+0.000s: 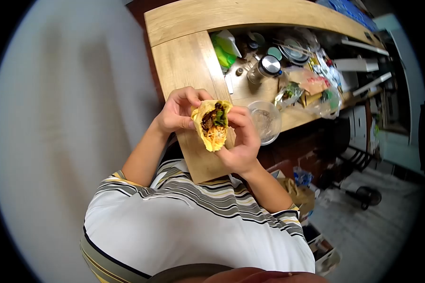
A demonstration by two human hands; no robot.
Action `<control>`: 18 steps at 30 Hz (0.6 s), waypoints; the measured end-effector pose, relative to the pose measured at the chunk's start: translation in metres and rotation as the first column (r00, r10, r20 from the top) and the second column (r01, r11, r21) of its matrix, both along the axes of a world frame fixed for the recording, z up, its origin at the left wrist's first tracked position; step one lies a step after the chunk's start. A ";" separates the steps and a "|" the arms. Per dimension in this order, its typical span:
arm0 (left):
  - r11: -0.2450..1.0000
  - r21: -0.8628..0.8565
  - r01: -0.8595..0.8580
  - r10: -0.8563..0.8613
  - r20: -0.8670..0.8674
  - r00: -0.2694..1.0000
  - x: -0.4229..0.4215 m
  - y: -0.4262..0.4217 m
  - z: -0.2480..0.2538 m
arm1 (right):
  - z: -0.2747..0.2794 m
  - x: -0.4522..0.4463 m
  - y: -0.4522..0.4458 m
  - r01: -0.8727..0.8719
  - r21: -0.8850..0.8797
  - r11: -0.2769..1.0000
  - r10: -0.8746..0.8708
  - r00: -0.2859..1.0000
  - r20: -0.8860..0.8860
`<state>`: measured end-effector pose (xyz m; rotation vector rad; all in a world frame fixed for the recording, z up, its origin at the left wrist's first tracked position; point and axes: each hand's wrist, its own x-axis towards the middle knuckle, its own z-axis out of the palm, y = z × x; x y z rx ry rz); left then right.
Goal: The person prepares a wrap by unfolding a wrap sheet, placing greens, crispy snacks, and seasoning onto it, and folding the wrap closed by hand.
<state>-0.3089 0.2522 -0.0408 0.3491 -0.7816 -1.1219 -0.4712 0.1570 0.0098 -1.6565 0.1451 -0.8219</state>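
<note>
Between my two hands is a yellow wrap [197, 123], its open end facing me. Dark meat, green leaves and orange shreds show in the filling. My left hand [178, 112] grips the wrap from the left, thumb and fingers closed on its edge. On the other side, my right hand [244, 141] holds it with curled fingers behind and the thumb near its lower end. The wrap is held up above the wooden table top [186, 61]. A clear plastic bowl [268, 134] stands just right of my right hand.
A glass jar with a metal lid [270, 64] stands on the lower surface. Near it lie a green packet [223, 55], plastic bags [333, 104] and stacked dishes [295, 53]. A pale wall [66, 118] rises at left. Down on the right are boxes and a fan [367, 195].
</note>
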 end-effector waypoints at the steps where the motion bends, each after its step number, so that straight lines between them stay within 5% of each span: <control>1: 0.997 -0.017 0.072 -0.072 -0.024 0.997 0.009 -0.007 -0.002 | -0.001 0.004 0.003 0.069 -0.004 0.998 -0.069 0.998 0.016; 7: 0.939 -0.019 0.345 -0.345 -0.064 0.936 0.038 -0.021 -0.009 | -0.003 0.012 0.047 0.380 -0.077 0.922 -0.385 0.921 -0.056; 9: 0.895 -0.011 0.447 -0.447 -0.025 0.894 0.044 -0.030 -0.009 | 0.005 0.022 0.067 0.498 0.109 0.860 -0.494 0.867 -0.060; 18: 0.844 -0.038 0.535 -0.536 -0.020 0.844 0.044 -0.033 0.017 | 0.030 0.025 0.085 0.539 0.169 0.825 -0.546 0.838 -0.007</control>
